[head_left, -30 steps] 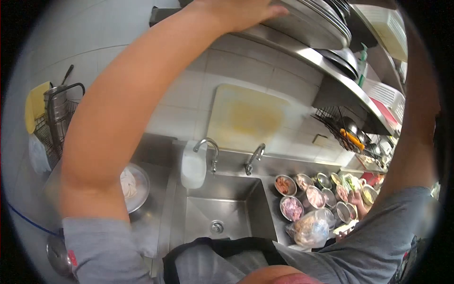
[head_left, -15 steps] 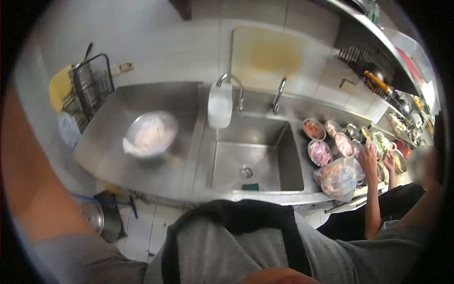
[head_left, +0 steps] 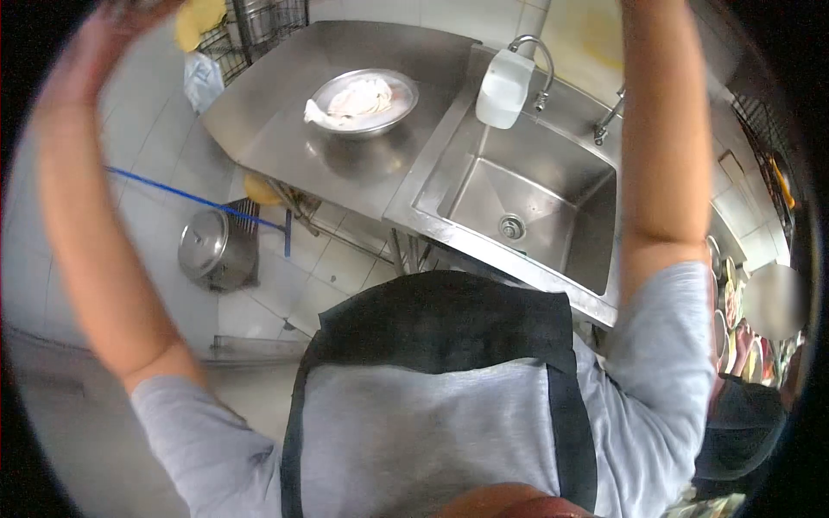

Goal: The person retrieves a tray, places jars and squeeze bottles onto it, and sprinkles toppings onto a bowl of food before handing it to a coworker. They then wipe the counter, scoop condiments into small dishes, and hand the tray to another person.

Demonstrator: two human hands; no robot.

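My left hand (head_left: 108,39) is raised at the top left edge, dark and blurred, its fingers cut off by the frame. It overlaps the tiled wall, close to a yellow item (head_left: 200,24) and a wire rack (head_left: 231,60). My right forearm (head_left: 665,129) reaches straight up past the sink, and the hand itself lies beyond the top edge. Between the arms, a metal bowl (head_left: 401,108) with a pale, whitish mass (head_left: 358,97) in it rests on the steel counter (head_left: 276,121). Neither arm touches the bowl.
Right of the counter is a steel sink (head_left: 492,186) with a curved faucet (head_left: 546,73) and a white plastic container (head_left: 504,89) at its corner. A lidded pot (head_left: 211,246) and a blue pole (head_left: 173,186) are low on the left. Another person (head_left: 747,423) stands at the right beside bowls of food.
My view has swung left and downward, bringing more floor and the pot into sight. Both my forearms now show raised, and the food bowls have shifted to the far right edge.
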